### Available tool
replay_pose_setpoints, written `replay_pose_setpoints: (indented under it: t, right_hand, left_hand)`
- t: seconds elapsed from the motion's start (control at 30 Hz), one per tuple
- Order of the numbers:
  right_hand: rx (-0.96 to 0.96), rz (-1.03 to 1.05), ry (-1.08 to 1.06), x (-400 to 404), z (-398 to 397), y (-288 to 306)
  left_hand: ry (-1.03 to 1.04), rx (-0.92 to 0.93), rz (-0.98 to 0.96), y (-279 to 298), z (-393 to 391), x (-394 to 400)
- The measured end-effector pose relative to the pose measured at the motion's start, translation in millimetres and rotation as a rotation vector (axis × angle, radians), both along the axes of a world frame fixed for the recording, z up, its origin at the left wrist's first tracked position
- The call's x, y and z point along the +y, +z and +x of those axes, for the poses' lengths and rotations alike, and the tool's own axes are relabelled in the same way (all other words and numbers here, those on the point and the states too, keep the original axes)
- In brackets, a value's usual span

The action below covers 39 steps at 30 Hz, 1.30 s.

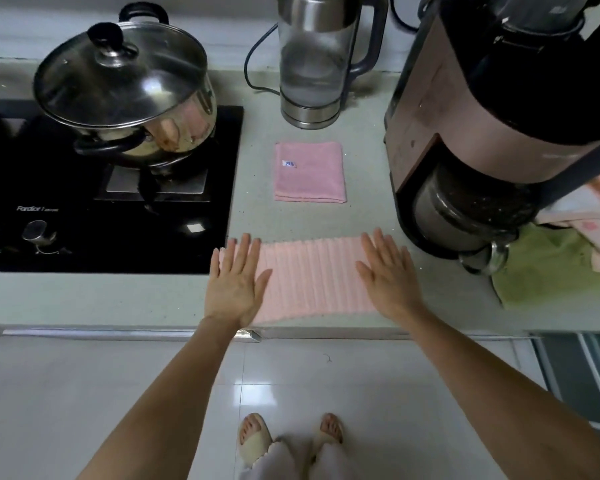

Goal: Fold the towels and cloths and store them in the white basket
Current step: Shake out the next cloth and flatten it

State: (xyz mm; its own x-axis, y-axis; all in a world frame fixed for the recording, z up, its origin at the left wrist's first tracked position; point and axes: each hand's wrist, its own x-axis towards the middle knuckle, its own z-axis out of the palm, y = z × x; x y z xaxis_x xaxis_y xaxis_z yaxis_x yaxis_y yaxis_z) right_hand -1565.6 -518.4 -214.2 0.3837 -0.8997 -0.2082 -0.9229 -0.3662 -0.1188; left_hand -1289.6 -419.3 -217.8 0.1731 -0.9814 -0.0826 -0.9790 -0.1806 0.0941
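Seen from above, looking down the person's own body: two feet in pale slippers (290, 438) stand on a glossy white tiled floor (84, 393). Two bare forearms reach forward and slightly inward to the front edge of a pale green countertop (118, 299). The left hand (234, 284) lies palm down, fingers straight and a little spread, thumb angled toward the middle, flat on the left end of a ribbed light pink towel (312, 277). The right hand (387, 271) mirrors it on the towel's right end, also palm down with fingers straight and slightly fanned. Neither hand grips anything; both press flat. The towel lies spread widthwise at the counter's near edge, between the hands. Just beyond it, apart from it, a darker pink cloth (309, 172) sits folded into a neat square with a small label on top. To the left is a black gas hob (111, 220) carrying a lidded steel pot (125, 95). Behind the folded cloth stands a glass kettle (312, 60). To the right stands a large dark appliance (492, 116), and beside it lie a crumpled green cloth (551, 268) and pale pink cloths (589, 209).
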Motion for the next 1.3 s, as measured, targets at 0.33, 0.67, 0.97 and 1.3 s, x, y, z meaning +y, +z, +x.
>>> replay_pose_setpoints:
  t: [0.33,0.67,0.97,1.3]
  right_hand:
    - [-0.444,0.149,-0.691,24.7,21.9,45.2]
    - [-1.024,0.553,-0.849,22.8,9.3,55.3]
    - [-1.054,0.390,-0.575,57.2,98.8,98.6]
    - [-0.797,0.193,-0.451,91.4,194.3,61.1]
  left_hand:
    - [-0.125,0.293,-0.065,17.6,-86.5,-5.3]
    - [-0.100,0.078,0.094,0.8,-100.8,-15.6]
    - [1.042,1.390,-0.393,61.4,-24.0,19.6]
    - [1.066,1.808,0.088,79.1,28.0,35.2]
